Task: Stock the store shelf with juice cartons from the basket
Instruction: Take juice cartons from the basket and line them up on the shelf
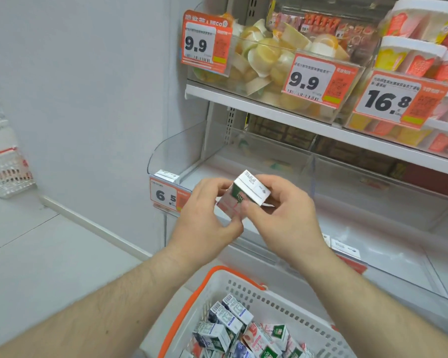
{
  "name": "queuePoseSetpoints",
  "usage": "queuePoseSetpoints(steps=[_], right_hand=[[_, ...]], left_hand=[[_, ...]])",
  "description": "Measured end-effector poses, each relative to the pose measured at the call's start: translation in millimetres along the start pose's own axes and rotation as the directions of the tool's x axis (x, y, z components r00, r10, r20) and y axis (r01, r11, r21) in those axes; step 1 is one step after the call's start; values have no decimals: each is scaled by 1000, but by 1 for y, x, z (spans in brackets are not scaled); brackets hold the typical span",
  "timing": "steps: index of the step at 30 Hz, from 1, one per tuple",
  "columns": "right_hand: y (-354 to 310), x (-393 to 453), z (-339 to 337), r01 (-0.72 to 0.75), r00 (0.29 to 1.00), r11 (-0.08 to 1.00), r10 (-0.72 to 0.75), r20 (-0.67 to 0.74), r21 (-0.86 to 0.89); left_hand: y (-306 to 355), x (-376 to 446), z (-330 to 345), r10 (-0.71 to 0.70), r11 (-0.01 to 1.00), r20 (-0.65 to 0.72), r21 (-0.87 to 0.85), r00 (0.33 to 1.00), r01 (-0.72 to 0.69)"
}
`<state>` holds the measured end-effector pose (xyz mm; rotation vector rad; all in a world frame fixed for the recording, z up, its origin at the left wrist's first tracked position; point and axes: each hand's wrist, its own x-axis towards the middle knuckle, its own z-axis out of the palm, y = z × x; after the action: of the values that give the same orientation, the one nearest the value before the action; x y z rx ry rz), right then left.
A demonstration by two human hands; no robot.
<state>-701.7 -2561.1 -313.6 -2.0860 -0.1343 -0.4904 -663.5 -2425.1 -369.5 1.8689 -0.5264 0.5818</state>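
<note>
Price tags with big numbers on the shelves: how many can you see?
4. A 9.9 tag upper left, another 9.9 tag beside it, a 16.8 tag right, a 6.5 tag lower. Others may be hidden.
</note>
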Motion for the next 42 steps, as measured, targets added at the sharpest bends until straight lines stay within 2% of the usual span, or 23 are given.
queuePoseSetpoints(steps=[2,3,4,6,8,9,10,11,14,17,21,23,25,27,34,38,40,42], right_hand=[[1,23,7,-7,999,997,3,-39,-78],[3,35,11,-20,999,994,15,-40,-109],[6,48,16,-45,999,992,42,-24,-122],[15,73,30,-130,990,986,135,46,-109],[24,92,47,-216,966,972,227,124,-95],[28,99,56,-251,952,964,263,158,-93],[32,106,66,-284,935,954,297,193,-92],[35,111,75,-316,916,944,329,228,-94],[43,120,99,-369,874,924,382,301,-102],[49,125,117,-393,848,915,399,349,-91],[48,125,124,-428,779,902,405,478,-67],[48,127,122,-520,718,854,434,545,6],[50,130,121,-652,619,753,463,634,88],[53,133,121,-713,566,692,474,674,112],[53,134,117,-690,504,723,446,740,33],[51,132,114,-598,523,789,517,678,-141],[47,130,112,-558,576,802,559,596,-213],[41,127,109,-495,671,823,565,480,-278]], left_hand=[[-10,9,-6,-172,985,-73,12,982,173],[-16,16,-10,-296,955,-154,-30,943,295],[-19,22,-15,-441,898,-238,-99,865,430],[-36,35,-24,-715,698,-318,-296,622,652],[-54,41,-33,-903,427,-202,-536,380,729],[-61,43,-34,-949,292,-103,-643,298,707],[-66,43,-35,-969,187,-18,-705,246,684],[-69,43,-34,-972,119,50,-739,230,663],[-77,43,-26,-965,54,130,-750,227,660],[-79,43,-16,-955,116,98,-741,279,661],[-85,41,-7,-959,155,47,-742,280,652],[-90,41,-5,-960,160,37,-737,277,657],[-91,42,-4,-959,169,32,-727,280,665],[-91,42,-3,-959,170,34,-724,282,668],[-87,43,-3,-958,183,24,-717,286,672],[-87,43,-6,-953,180,44,-715,301,675],[-84,42,-7,-944,180,64,-724,325,666],[-79,40,-8,-943,166,81,-730,324,663]])
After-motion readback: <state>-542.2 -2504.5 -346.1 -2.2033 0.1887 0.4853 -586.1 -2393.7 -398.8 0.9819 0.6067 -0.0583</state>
